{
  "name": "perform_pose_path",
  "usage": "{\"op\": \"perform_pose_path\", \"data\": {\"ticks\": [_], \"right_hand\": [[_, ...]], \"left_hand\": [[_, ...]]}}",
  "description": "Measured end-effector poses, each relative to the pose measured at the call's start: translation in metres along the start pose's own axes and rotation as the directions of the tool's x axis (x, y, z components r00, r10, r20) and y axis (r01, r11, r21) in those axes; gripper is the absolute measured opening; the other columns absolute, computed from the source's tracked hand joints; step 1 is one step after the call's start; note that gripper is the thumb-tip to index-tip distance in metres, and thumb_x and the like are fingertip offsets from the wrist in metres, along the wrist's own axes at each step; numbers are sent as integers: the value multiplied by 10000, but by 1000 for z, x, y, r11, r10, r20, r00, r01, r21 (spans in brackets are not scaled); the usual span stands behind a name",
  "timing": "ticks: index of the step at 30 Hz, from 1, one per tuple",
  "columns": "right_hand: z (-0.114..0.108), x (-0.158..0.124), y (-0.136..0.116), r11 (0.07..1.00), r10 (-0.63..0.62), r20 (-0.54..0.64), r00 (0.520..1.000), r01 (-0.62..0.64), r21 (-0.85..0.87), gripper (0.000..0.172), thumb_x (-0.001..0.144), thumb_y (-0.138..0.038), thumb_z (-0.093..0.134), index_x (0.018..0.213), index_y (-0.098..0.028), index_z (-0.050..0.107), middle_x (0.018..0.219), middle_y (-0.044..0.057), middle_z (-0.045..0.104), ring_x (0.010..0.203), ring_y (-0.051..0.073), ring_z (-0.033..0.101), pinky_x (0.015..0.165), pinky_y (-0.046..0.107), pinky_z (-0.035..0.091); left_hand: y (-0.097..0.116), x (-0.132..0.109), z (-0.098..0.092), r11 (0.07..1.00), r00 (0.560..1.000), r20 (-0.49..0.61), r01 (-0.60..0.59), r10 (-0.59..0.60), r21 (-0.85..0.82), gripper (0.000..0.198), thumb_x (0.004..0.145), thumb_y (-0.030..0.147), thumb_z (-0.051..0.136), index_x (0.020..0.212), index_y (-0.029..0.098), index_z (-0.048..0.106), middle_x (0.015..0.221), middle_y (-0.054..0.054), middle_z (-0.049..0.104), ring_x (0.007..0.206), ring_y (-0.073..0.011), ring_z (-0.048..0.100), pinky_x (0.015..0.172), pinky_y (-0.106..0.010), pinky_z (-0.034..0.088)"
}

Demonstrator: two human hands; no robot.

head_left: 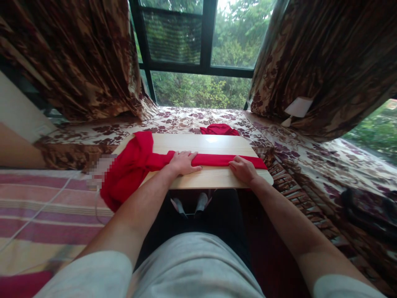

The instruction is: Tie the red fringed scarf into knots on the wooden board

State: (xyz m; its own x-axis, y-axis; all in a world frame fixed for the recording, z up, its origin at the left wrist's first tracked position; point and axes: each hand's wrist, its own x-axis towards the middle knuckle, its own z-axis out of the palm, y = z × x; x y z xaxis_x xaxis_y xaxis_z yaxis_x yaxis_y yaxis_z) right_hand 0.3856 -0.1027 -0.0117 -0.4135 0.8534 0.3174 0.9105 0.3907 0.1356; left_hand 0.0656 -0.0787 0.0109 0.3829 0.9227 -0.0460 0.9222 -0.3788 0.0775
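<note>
A long piece of red cloth lies as a narrow, flat, folded band across a pale wooden tabletop. Its left part is loosely bunched and hangs over the table's left edge. My left hand rests on the band near the middle, palm down with fingers spread. Farther right, my right hand is closed at the band's near edge, fingers curled and pinching the cloth. The right end of the band reaches close to the table's right edge.
Beyond the table, a second red cloth lies crumpled on the floral-covered window ledge. A small lamp stands at the right by the curtain. To the left is a striped bed with a white cord across it. A dark bag-like object sits at right.
</note>
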Motion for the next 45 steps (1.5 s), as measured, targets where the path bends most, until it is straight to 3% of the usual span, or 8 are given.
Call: {"op": "perform_pose_path", "data": {"ticks": [3, 9, 20, 24, 29, 36, 40, 45], "right_hand": [[2, 0, -2, 999, 25, 22, 999, -24, -36, 379, 1017, -303, 378, 912, -180, 722, 839, 100, 686, 744, 190, 588, 614, 300, 297], [8, -2, 0, 996, 82, -23, 996, -83, -28, 353, 1024, -300, 370, 927, -169, 683, 806, 83, 703, 673, 169, 582, 574, 311, 198], [12, -6, -2, 989, 143, -57, 988, -145, -25, 368, 1032, -314, 349, 972, -180, 687, 833, 81, 722, 708, 181, 626, 590, 293, 267], [8, -8, -6, 987, 156, -63, 986, -152, 57, 360, 1012, -322, 388, 1192, -196, 674, 958, 89, 751, 804, 212, 665, 657, 292, 369], [1, -10, -27, 983, 107, -64, 992, -96, 153, 609, 943, -349, 506, 1514, -149, 438, 1129, 132, 727, 1019, 259, 645, 864, 321, 445], [-1, 5, -53, 948, 228, 176, 958, -260, 183, 867, 976, -457, 448, 1617, -53, 25, 1192, 204, 699, 1060, 295, 636, 937, 369, 408], [1, 13, -53, 899, 340, 233, 911, -387, 204, 987, 932, -530, 505, 1609, -26, -7, 1127, 220, 710, 1063, 325, 648, 931, 394, 422], [4, 19, -46, 790, 405, 119, 907, -412, 454, 1061, 804, -439, 661, 1618, -62, 93, 1142, 176, 711, 1055, 302, 656, 926, 364, 468]], "left_hand": [[1, 0, 0, 1000, 1000, -4, 7, -7, 11, 1014, 787, 866, 353, 1602, 273, 243, 1615, -158, 339, 1474, -360, 297, 1176, -563, 179], [2, 0, 0, 1000, 1000, -16, 16, -16, 15, 1009, 784, 863, 360, 1600, 279, 254, 1612, -146, 351, 1469, -369, 306, 1179, -559, 185], [-1, 2, 4, 1000, 999, -35, -5, 5, -5, 1019, 778, 870, 358, 1592, 263, 277, 1604, -176, 354, 1460, -377, 320, 1168, -598, 170], [-2, 2, 5, 1000, 999, -41, 1, -1, -8, 1014, 780, 866, 360, 1593, 266, 279, 1605, -167, 354, 1454, -387, 326, 1168, -596, 173], [-3, 4, 7, 1000, 999, -52, -3, 2, -7, 1013, 775, 875, 348, 1588, 274, 291, 1597, -167, 368, 1450, -378, 335, 1163, -585, 187], [-2, 6, 9, 1000, 998, -58, 10, -10, 0, 1035, 758, 888, 353, 1589, 274, 288, 1588, -162, 384, 1449, -378, 333, 1166, -564, 187], [-2, 6, 9, 1000, 998, -55, 15, -15, 3, 1011, 776, 870, 348, 1590, 274, 284, 1599, -166, 364, 1454, -373, 328, 1169, -581, 177], [-1, 4, 6, 1000, 999, -34, 24, -24, 1, 964, 802, 822, 380, 1596, 287, 260, 1612, -149, 349, 1462, -365, 319, 1178, -578, 173]]}}
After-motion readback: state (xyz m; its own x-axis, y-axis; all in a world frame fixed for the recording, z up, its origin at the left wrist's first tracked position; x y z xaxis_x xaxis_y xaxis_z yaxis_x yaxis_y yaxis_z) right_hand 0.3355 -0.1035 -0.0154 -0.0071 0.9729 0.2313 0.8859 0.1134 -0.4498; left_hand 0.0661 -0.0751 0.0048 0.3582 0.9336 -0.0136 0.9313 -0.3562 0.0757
